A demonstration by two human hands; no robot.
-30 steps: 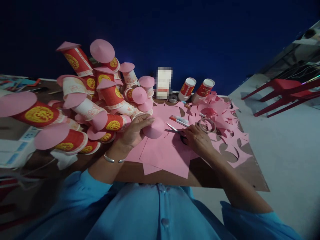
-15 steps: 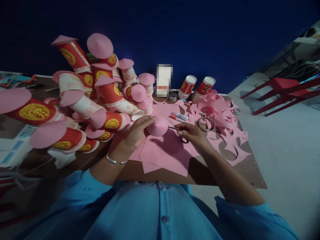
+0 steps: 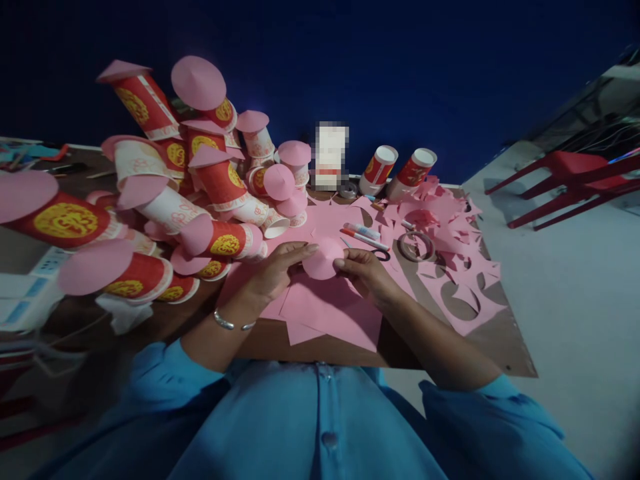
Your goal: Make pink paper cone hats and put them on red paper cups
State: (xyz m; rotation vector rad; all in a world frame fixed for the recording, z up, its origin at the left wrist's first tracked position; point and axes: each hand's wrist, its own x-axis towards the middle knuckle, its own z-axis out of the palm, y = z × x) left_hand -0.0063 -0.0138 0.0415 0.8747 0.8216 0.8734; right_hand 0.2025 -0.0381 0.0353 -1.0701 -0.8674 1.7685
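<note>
A pink paper cone [image 3: 321, 260] is held between my two hands above pink paper sheets [image 3: 330, 313]. My left hand [image 3: 280, 270] pinches its left edge, fingers partly hidden beneath it. On the right edge, my right hand [image 3: 367, 273] grips it between thumb and fingers. Just beyond my right hand lie scissors [image 3: 381, 255] with dark handles, their blades partly hidden. Two markers, one a red marker [image 3: 364, 239], rest behind them, and a roll of tape [image 3: 417, 247] lies to the right.
Several red and white paper cups with pink cone tops [image 3: 225, 238] are piled on the left. Two cups [image 3: 379, 170] without cones stand at the back. Pink paper scraps [image 3: 463, 300] cover the table's right side. A red stool [image 3: 580, 175] is at the right.
My right hand has let go of the scissors, which now lie on the table, and has taken hold of the cone's right edge. The cone has moved slightly right and nearer to me.
</note>
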